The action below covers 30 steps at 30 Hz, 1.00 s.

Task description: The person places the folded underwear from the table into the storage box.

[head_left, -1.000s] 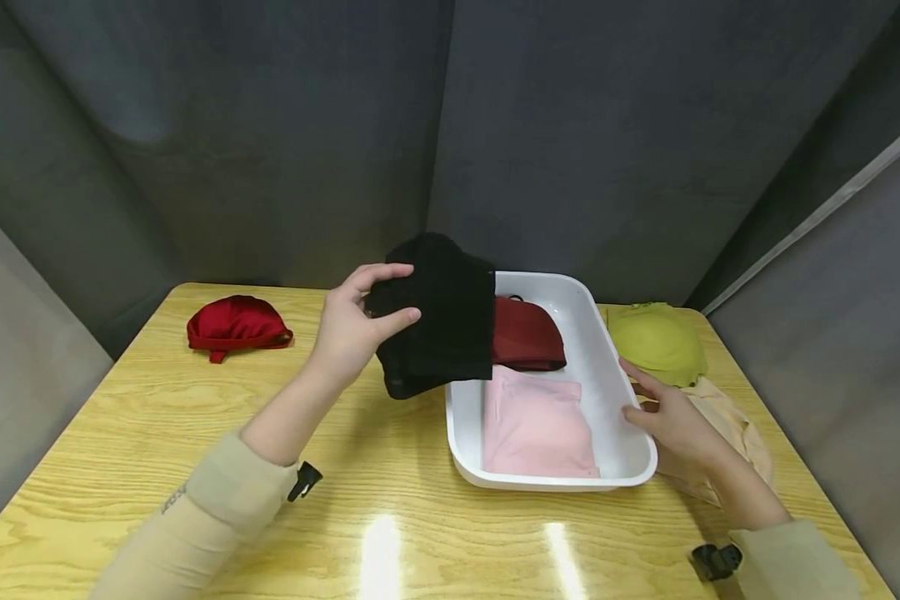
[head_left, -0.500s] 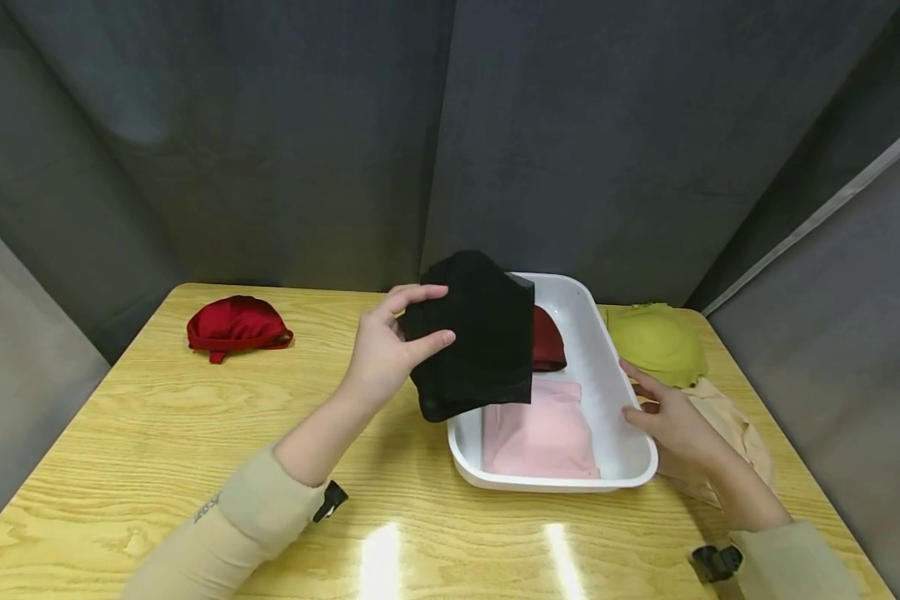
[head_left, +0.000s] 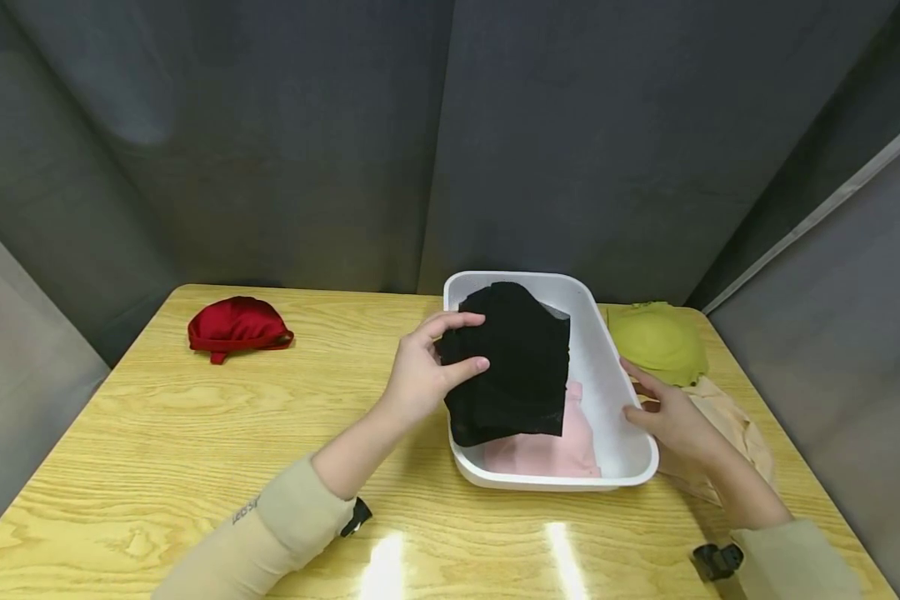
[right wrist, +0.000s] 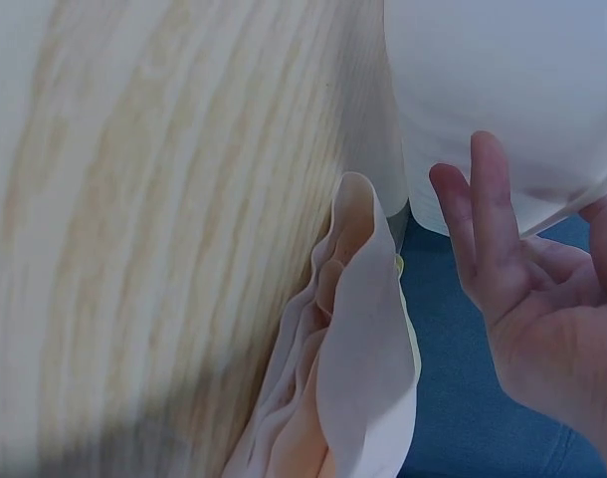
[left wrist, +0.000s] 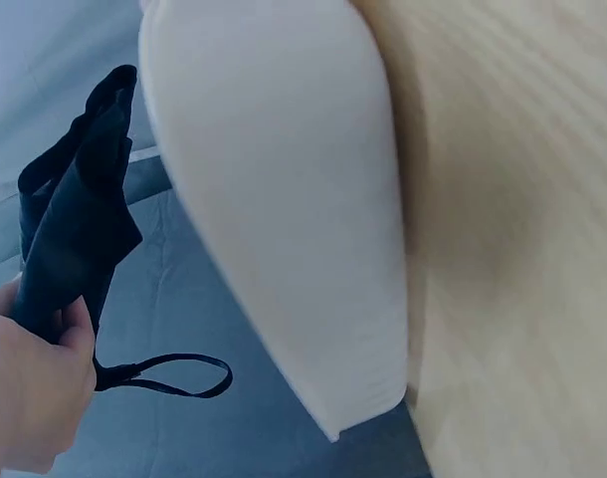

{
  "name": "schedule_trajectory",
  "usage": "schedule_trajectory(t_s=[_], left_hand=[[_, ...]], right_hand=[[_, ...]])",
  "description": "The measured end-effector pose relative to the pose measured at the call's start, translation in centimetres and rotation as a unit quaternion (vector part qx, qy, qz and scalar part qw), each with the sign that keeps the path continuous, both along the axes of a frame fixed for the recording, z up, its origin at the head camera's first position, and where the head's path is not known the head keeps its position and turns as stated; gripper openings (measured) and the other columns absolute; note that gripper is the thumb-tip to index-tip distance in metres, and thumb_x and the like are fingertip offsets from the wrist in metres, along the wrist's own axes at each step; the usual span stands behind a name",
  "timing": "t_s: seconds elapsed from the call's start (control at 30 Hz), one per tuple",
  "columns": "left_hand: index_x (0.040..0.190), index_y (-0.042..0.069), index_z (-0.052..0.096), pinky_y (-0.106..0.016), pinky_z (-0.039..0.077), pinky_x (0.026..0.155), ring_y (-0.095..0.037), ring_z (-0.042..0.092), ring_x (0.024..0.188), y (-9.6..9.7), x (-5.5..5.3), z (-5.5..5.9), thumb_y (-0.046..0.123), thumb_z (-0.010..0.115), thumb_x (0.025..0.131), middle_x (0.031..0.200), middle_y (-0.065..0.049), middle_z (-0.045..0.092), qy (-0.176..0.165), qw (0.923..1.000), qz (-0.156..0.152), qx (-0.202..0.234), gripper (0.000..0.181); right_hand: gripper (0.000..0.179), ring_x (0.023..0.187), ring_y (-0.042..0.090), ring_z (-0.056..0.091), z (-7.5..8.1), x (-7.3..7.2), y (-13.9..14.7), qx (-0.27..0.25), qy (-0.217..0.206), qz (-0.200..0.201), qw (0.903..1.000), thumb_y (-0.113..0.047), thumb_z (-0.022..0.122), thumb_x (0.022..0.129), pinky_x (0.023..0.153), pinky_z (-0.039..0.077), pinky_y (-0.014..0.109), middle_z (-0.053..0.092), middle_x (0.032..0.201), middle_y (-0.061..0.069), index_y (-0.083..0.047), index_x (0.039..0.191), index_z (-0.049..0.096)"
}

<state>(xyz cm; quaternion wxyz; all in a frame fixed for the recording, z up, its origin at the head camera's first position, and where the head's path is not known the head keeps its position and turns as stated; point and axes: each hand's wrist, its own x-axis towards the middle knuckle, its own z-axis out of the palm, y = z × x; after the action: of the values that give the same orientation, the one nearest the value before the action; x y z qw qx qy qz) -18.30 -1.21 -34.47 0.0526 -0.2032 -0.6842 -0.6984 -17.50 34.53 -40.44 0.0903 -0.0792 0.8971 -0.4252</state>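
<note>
The black folded bra (head_left: 513, 367) hangs over the white plastic bin (head_left: 540, 482), a little tilted. My left hand (head_left: 427, 367) pinches its left edge between thumb and fingers; in the left wrist view a thin strap loop (left wrist: 189, 376) dangles below that hand. Inside the bin lies a pink folded garment (head_left: 543, 458), partly covered from sight by the black bra. A dark red bra seen earlier in the bin is hidden. My right hand (head_left: 675, 417) holds the bin's right rim, thumb and index at the edge, other fingers along the outer wall.
A red satin bra (head_left: 238, 325) lies at the table's back left. Right of the bin are a yellow-green bra (head_left: 656, 342) and a beige garment (head_left: 731, 421), the latter partly under my right forearm. Grey curtains (head_left: 307, 150) enclose the wooden table (head_left: 195, 433).
My left hand has carried the black bra right and toward me, from the bin's left edge to over its inside, covering the dark red bra. My right hand and the bin have stayed put.
</note>
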Motion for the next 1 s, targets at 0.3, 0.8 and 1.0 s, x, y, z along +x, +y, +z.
schedule_trajectory(t_s=[0.3,0.8,1.0], left_hand=[[0.116,0.004,0.064,-0.026,0.045,0.098,-0.018,0.052,0.116,1.6,0.8,-1.3,-0.003,0.076,0.074,0.120,-0.009,0.059,-0.018,0.9998,-0.008,-0.009,0.044],[0.115,0.017,0.066,-0.037,0.040,0.102,-0.015,0.048,0.118,3.9,0.4,-4.1,0.006,0.078,0.075,0.119,0.001,0.059,-0.037,0.9953,-0.017,-0.088,0.042],[0.113,0.022,0.067,-0.038,0.044,0.094,-0.015,0.050,0.117,4.3,0.3,-4.9,0.009,0.079,0.075,0.120,0.005,0.059,-0.034,0.9908,-0.019,-0.130,0.042]], right_hand=[[0.072,0.097,0.034,0.060,0.0,0.0,0.1,0.006,0.005,-0.002,1.0000,-0.012,0.058,0.093,0.068,0.056,0.034,0.044,0.130,0.034,-0.012,0.152,0.017],[0.071,0.093,0.029,0.058,-0.1,0.0,0.0,-0.013,0.006,0.002,0.9999,-0.010,0.058,0.092,0.066,0.055,0.035,0.044,0.129,0.032,-0.009,0.151,0.017],[0.072,0.096,0.033,0.057,-0.1,-0.1,0.0,-0.014,0.002,0.001,0.9999,-0.010,0.058,0.093,0.067,0.055,0.035,0.043,0.131,0.032,-0.012,0.152,0.017]])
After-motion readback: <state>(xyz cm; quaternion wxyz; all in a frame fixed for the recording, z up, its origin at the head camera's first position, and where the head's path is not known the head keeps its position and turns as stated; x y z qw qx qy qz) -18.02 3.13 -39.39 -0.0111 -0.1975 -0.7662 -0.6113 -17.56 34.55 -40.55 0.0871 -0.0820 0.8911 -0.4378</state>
